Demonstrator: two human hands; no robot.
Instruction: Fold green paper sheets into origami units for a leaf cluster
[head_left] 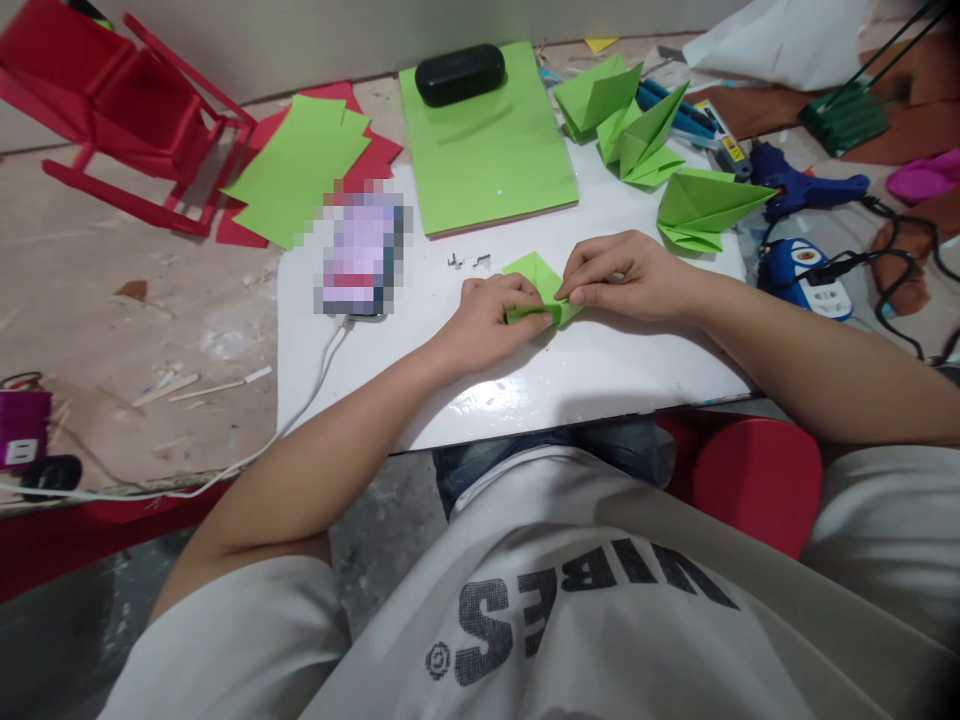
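Observation:
A small piece of folded green paper (534, 268) lies on the white board (600, 372) between my hands. My left hand (496, 318) grips its left and near side, thumb along the near edge and fingers over the top. With thumb and index finger pinched, my right hand (628, 278) holds the paper's right edge. The fingers hide much of the fold. Beyond my right hand sit several finished-looking folded green paper shapes, the closest being a pointed one (709, 208).
A stack of green sheets (487, 165) bears a black case (460, 75). At left are a phone (358, 255) on a white cable, loose green sheets (300, 165) and a red miniature rocking chair (150, 110). A blue glue gun (802, 185) and blue plug adapter (802, 280) lie right.

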